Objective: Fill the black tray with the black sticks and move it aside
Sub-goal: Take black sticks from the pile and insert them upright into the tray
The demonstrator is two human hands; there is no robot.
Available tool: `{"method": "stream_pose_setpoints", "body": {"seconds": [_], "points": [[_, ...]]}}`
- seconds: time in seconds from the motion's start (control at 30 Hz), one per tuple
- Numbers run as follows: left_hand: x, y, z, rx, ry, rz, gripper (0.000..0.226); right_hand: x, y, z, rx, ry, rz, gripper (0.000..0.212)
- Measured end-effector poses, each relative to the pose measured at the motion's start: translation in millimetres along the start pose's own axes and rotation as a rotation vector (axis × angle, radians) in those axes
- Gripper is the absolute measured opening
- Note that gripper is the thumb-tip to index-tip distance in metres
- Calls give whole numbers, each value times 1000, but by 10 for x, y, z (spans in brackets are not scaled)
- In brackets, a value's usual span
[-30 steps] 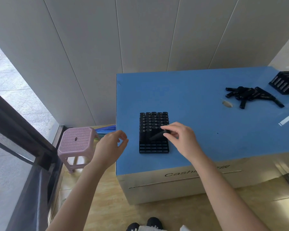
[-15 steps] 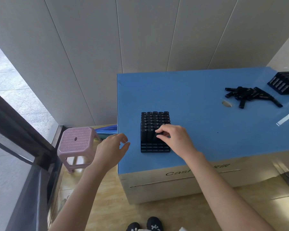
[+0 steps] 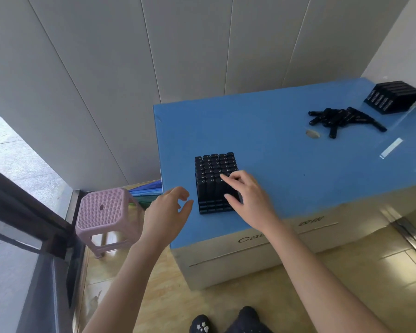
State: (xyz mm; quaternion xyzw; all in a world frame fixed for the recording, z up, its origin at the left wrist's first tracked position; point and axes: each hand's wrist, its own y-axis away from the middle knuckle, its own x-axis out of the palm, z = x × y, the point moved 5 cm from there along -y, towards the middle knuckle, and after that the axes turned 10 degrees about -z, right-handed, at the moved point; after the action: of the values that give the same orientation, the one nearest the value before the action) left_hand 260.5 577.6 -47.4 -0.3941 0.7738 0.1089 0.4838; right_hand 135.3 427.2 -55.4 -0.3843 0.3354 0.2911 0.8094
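Blue surface (image 3: 286, 164) before you: black tray (image 3: 208, 209) near its left front corner, packed with upright black sticks (image 3: 214, 169). Your right hand (image 3: 250, 195) touches them, forefinger straight; your left hand (image 3: 165, 212) hovers beside, fingers slack, holding nothing.

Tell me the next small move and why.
Probably bring the left hand onto the left side of the black tray: every visible slot holds black sticks, the right hand touches its near right corner, and the left hovers open beside it.
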Motion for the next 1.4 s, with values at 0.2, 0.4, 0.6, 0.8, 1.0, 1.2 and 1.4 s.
{"method": "stream_pose_setpoints", "body": {"seconds": [0.2, 0.4, 0.6, 0.8, 1.0, 1.2, 1.4], "points": [[205, 6, -563, 115, 64, 64, 14, -372, 309, -400, 194, -65, 111, 28], [640, -27, -1323, 205, 50, 96, 18, -1050, 550, -1061, 325, -14, 43, 26], [1226, 47, -2192, 186, 65, 106, 20, -1763, 807, -1822, 364, 13, 74, 26], [1825, 141, -3079, 146, 107, 104, 18, -2459, 952, -2630, 374, 15, 55, 24], [2190, 82, -3541, 113, 75, 109, 17, -2749, 894, -3200, 396, 11, 79, 22], [2482, -371, -3884, 115, 64, 93, 19, -2739, 523, -3741, 388, -4, 85, 20], [2844, -1053, -4200, 88, 62, 72, 20, -2760, -112, -4409, 403, 13, 84, 19]]}}
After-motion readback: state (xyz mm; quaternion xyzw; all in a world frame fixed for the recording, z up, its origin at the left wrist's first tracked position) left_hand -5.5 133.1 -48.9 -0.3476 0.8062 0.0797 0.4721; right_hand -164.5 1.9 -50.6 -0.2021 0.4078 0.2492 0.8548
